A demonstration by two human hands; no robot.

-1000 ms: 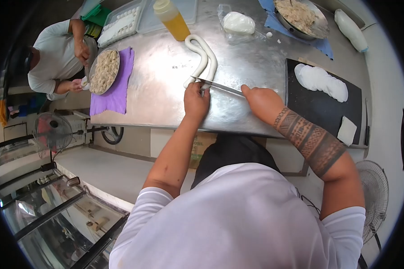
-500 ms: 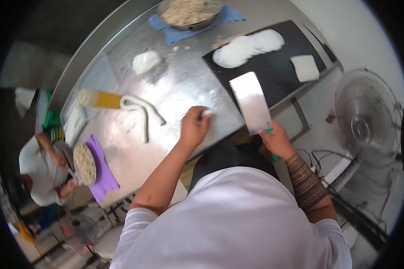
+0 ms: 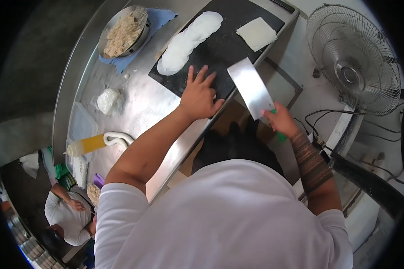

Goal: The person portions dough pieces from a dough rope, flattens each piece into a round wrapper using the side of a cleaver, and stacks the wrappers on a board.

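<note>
My left hand [image 3: 199, 96] lies flat with its fingers spread on the near left part of a black board [image 3: 231, 49]. A small white bit, perhaps dough, shows by the base of its thumb; the palm hides the rest. In my right hand [image 3: 280, 120], off the table's near edge, is a cleaver [image 3: 251, 89], gripped by its green handle, its broad blade pointing up and left. Overlapping round white dough wrappers [image 3: 188, 42] form a row along the board's left side. A folded white square cloth [image 3: 256, 34] rests at the right.
A metal bowl of filling [image 3: 123, 33] stands on a blue cloth [image 3: 159, 20]. Further left are a plastic-wrapped white lump [image 3: 108, 101], a bottle of yellow liquid [image 3: 86, 145] and a dough rope [image 3: 119, 138]. Another person [image 3: 72, 213] works at lower left; a fan [image 3: 350, 71] stands right.
My left hand has gone from a closed grip on a small white piece over the metal table to lying spread on the black board. The cleaver stays in my right hand. The view has turned.
</note>
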